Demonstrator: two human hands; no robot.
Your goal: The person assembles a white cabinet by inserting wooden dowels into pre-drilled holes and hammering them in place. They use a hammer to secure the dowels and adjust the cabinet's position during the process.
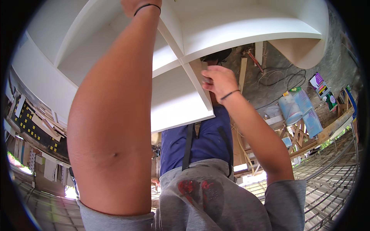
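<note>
White shelf unit (231, 27) — both hands on it: left hand (135, 5), right hand (217, 81).

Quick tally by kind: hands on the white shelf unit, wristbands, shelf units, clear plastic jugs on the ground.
Hands on the shelf unit: 2, left hand at the top edge, right hand on the divider panel
Black wristbands: 2, left wristband, right wristband
White shelf unit: 1
Clear plastic jugs: 2
Total: 7

My right hand (217, 80) grips the white, smooth, matt-painted wooden shelf unit (181, 96); grey cloth shirt (208, 204) looks soft w/ red stains; offcuts (243, 73) are raw wood.
</note>
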